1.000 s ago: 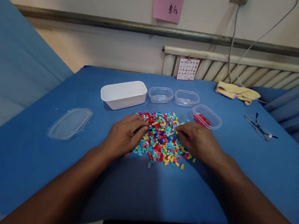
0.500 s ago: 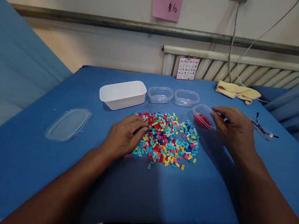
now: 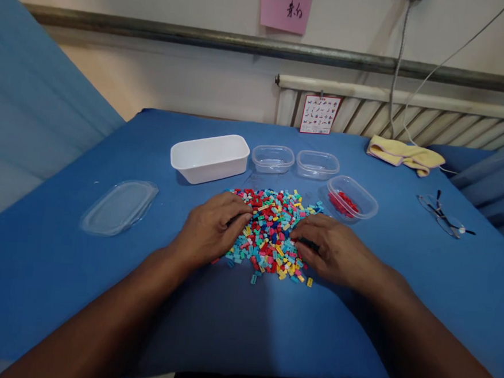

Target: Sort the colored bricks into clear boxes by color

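A heap of small toy building bricks [image 3: 270, 230] in red, blue, yellow, green and pink lies on the blue-covered table. My left hand [image 3: 210, 229] rests at the heap's left edge, thumb and fingers closed together; whatever is between the fingertips is hidden. On the right side of the heap, my right hand [image 3: 334, 249] reaches in with its thumb and fingers apart, the fingertips touching the bricks. Just beyond it stands a clear plastic container [image 3: 369, 209], slightly turned, with red bricks [image 3: 343, 203] in its left part.
A white tub [image 3: 210, 169] and two clear containers [image 3: 273, 162] [image 3: 317, 166] line the back. Clear lids [image 3: 119, 208] lie at left. Eyeglasses [image 3: 444, 217] and a yellow cloth [image 3: 405, 155] are at right. A radiator [image 3: 369, 114] runs along the wall behind.
My right hand has left the container with the red bricks and moved left and down onto the heap. My left hand has stayed in about the same place.
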Tool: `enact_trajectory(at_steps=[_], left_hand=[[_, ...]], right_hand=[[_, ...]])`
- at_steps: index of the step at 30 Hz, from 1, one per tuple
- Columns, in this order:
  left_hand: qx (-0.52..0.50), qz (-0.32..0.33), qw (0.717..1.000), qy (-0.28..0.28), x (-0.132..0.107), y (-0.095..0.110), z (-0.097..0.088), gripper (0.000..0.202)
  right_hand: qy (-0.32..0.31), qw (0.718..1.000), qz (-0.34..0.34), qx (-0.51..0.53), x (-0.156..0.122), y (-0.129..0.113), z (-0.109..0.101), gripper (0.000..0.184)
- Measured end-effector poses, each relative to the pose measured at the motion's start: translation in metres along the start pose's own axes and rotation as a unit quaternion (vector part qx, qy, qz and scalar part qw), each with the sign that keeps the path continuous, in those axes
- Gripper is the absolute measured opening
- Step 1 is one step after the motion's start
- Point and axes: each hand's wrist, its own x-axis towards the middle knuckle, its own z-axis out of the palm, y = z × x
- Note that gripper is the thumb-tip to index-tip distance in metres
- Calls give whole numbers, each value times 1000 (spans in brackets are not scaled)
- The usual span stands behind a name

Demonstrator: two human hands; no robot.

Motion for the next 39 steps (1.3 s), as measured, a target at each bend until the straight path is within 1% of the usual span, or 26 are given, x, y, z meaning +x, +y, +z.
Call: enact_trajectory(at_steps=[10, 14, 17, 21, 29, 31, 33, 36, 39], left_hand=[[4, 3, 1000, -5, 0, -1, 2, 22], [16, -1, 1000, -6, 0, 0, 2, 22], [9, -1, 1000, -5, 1, 1, 2, 23], [6, -3, 1000, -1, 1, 1, 1, 22], [0, -7, 1000, -3, 0, 1, 1, 22], [-1, -4, 1000, 1, 0, 1, 0, 22], [-4, 1, 1000, 6, 1, 1, 0, 22], [-6, 2, 1000, 9, 1, 2, -2, 22], [-5, 0, 1000, 6, 1, 2, -3, 22]], right_hand=[[-44, 996, 63, -43, 3, -9, -3, 16], [-50, 994, 82, -58, 8, -10, -1, 16], [-53, 990, 105, -72, 9, -7, 0, 14], [-37, 983, 145, -104, 7, -2, 1, 13], [-26, 991, 100, -90, 8, -4, 6, 17], [-9, 994, 84, -75, 8, -4, 7, 19], [24, 996, 68, -55, 6, -2, 6, 21], [98, 994, 45, -34, 1, 3, -2, 22], [198, 978, 44, -56, -7, 16, -18, 17]])
